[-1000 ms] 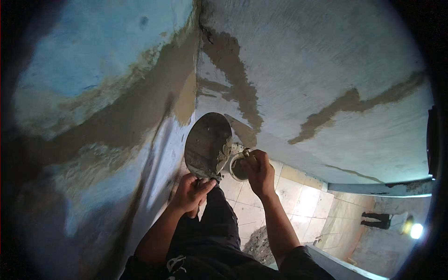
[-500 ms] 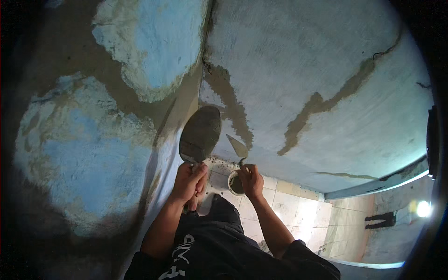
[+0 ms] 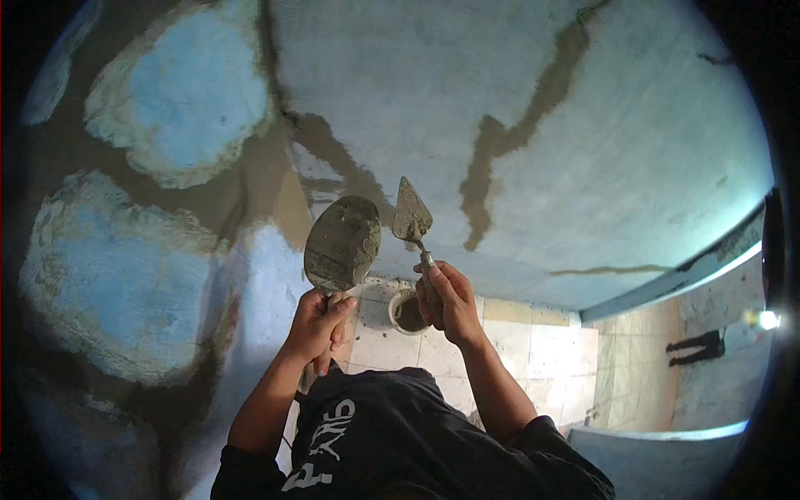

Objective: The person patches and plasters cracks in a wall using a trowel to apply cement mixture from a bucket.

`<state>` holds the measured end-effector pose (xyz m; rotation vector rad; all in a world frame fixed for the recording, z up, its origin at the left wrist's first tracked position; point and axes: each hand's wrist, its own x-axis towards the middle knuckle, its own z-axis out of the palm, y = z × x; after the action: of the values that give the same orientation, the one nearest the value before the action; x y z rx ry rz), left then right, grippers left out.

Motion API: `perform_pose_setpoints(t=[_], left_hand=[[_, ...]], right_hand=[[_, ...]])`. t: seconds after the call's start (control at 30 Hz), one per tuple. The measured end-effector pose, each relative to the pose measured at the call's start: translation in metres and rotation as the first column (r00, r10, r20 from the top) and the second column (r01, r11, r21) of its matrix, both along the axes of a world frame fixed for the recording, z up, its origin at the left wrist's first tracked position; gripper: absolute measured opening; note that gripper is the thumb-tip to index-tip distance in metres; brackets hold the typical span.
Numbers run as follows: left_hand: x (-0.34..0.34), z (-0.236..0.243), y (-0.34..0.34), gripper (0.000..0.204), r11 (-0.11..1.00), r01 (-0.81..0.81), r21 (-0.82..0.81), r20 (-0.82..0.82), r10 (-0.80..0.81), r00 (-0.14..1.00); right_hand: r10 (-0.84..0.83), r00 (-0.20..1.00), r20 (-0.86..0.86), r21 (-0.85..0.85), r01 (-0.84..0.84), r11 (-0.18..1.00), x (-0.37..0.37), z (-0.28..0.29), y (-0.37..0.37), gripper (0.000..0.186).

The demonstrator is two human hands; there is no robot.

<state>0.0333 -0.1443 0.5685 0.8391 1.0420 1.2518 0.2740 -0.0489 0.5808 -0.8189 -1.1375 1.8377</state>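
My left hand (image 3: 319, 326) is closed round the handle of an oval plastering board (image 3: 337, 246), whose face carries wet grey mortar, thickest along its right side. In my right hand (image 3: 450, 302) is a small pointed trowel (image 3: 412, 215), held by its handle with the tip up and mortar on the blade. The trowel blade is beside the board, apart from it. Ahead is a blue-grey wall (image 3: 400, 92) with dark mortar strips; one jagged patch (image 3: 346, 167) runs behind the two tools.
A round bucket (image 3: 407, 312) with grey mortar stands on the tiled floor (image 3: 508, 346) below my hands. The left wall (image 3: 179, 292) has peeling blue paint between mortar bands. Another person's dark-trousered legs (image 3: 700, 346) show at the far right, near a bright lamp (image 3: 768, 320).
The trowel has risen and turned from its lower, tilted pose to tip up, its mortar-covered side now showing. The board's face now shows more mortar. My view has shifted right.
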Motion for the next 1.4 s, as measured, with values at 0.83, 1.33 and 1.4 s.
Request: perform_pose_setpoints(t=[0.83, 1.33, 1.4], left_hand=[[0.16, 0.058, -0.03, 0.021, 0.905, 0.384, -0.182, -0.487, -0.423, 0.764], [0.15, 0.065, -0.027, 0.015, 0.844, 0.432, -0.318, -0.505, -0.536, 0.676], [0.15, 0.067, -0.028, 0.015, 0.847, 0.415, -0.332, -0.51, -0.532, 0.676]], right_hand=[[-0.045, 0.954, 0.295, 0.036, 0.036, 0.999, 0.22, 0.042, -0.004, 0.045], [0.014, 0.958, 0.287, -0.082, 0.01, 0.997, 0.225, 0.04, -0.025, 0.043], [0.021, 0.962, 0.273, -0.104, 0.007, 0.995, 0.226, 0.04, -0.028, 0.043]])
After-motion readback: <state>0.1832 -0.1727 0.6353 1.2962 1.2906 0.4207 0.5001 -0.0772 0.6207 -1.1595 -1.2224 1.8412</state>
